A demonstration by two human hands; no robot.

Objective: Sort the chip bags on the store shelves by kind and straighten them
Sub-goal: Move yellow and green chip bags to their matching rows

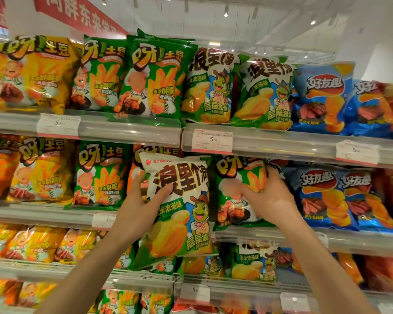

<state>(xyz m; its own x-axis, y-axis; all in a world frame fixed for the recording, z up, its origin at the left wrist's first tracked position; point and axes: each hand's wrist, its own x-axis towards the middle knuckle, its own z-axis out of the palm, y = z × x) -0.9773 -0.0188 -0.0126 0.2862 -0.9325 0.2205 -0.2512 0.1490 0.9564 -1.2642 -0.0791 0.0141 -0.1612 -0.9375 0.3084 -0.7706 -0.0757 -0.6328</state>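
Turtle bag (179, 207) in front of mid shelf (281, 236), fries bag (238, 193) just right.

A red banner with white characters (77, 14) is hung at the upper left against a white ceiling (270, 10), where small bright lights (225, 14) are seen. Grey metal shelf rails (127, 130) carrying white price tags (212, 140) are run across the frame.
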